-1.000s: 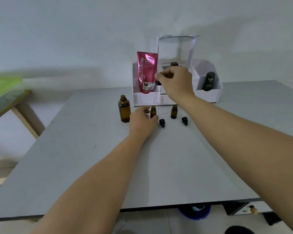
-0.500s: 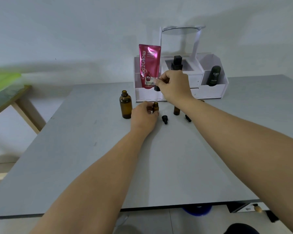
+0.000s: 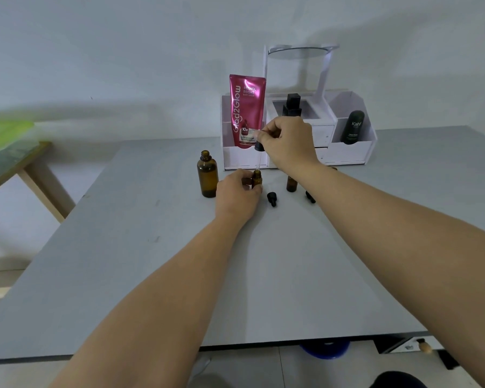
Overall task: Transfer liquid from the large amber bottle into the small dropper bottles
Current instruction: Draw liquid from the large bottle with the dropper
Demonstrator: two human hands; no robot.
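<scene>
Left grip (image 3: 237, 191): is curling round the small dropper bottle (image 3: 257, 179), steadying it upright on the table (image 3: 151, 275).
Right grip (image 3: 287, 144): is pinching the top of a dropper (image 3: 259, 147) and holding it over that bottle, with the glass tube pointing down and its tip at the bottle's mouth.
Large amber bottle (image 3: 207, 175): is standing uncapped on the table, just beside the left grip on its outer side. Its level is not showing through the dark glass.
Second small bottle (image 3: 291, 184): is standing open to the right, partly hidden behind the right forearm.
Loose caps: one black dropper cap (image 3: 272, 198) is lying between the two small bottles, and another (image 3: 310, 196) is lying against the right forearm.
Progress: the bottles are looking opened and ready, and the held bottle seems to be receiving a dropperful. How full it is getting cannot be told.
Remaining: the person is probably facing more trips to the large bottle, then filling the second small bottle and capping both.
Behind: a white organizer (image 3: 347, 152) is holding a pink tube (image 3: 247, 110).
</scene>
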